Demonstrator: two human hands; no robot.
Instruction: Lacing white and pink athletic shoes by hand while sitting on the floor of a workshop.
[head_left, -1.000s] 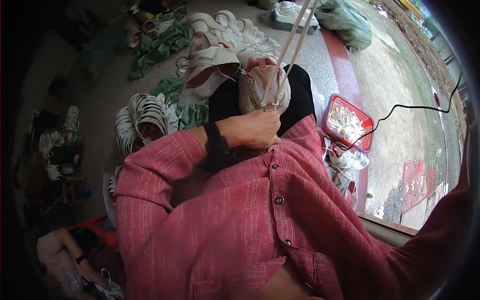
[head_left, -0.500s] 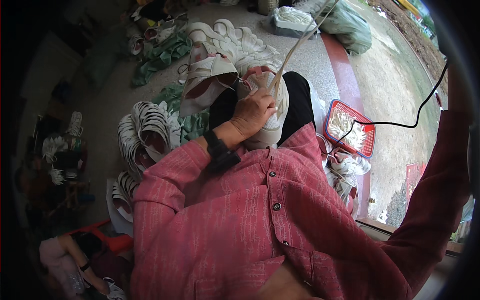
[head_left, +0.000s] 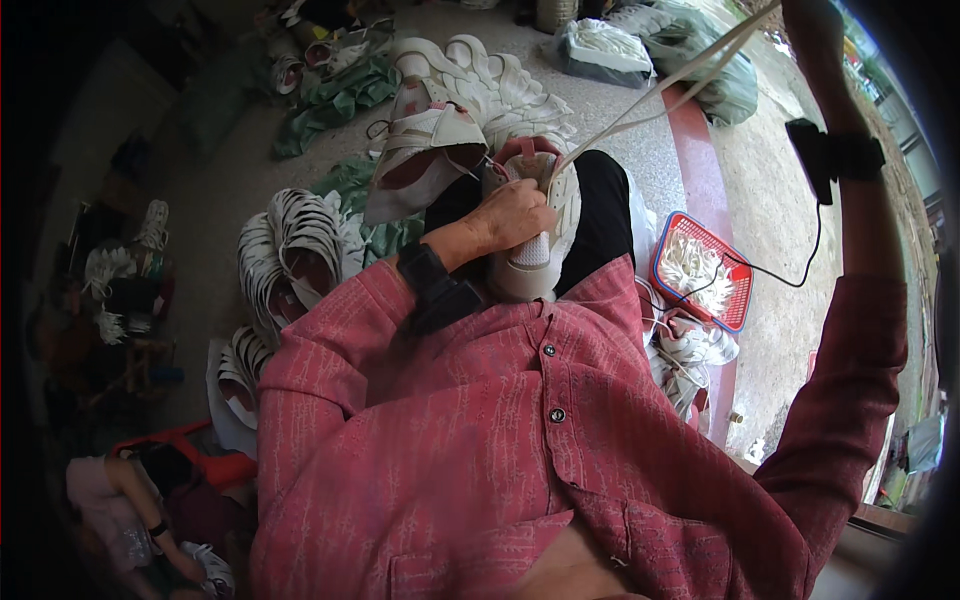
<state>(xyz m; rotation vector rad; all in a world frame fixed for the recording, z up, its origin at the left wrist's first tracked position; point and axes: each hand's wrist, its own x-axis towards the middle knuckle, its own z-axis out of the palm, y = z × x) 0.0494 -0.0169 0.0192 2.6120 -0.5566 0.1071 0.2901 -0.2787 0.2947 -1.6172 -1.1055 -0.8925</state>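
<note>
Two containers of white stuff on the floor [head_left: 650, 180]. One's a red basket [head_left: 741, 292] with a blue rim, over by the reddish strip along the floor's right edge, and it's heaped with white laces [head_left: 695, 272]. Other one's a white tray [head_left: 610, 66] with plastic around it, up toward the floor's far right corner. Looks like more laces in there, but it's too small to be sure. Next to that is a pale green sack [head_left: 728, 92], no clue what's inside.

As for the hands: the left hand [head_left: 512, 215] is curled up, fingers bunched over the front of a cream shoe [head_left: 530, 262] and gripping it. Can't see exactly what's under those fingertips. The shoe's lying on the person's lap, toe toward the belly, pink lining showing at the far end. The right hand [head_left: 812, 22] is way up at the top right, partly cut off, so I honestly can't tell how its fingers are set. A pair of long pale strands [head_left: 752, 24] runs from the shoe up toward it, pretty much stretched out.
</note>
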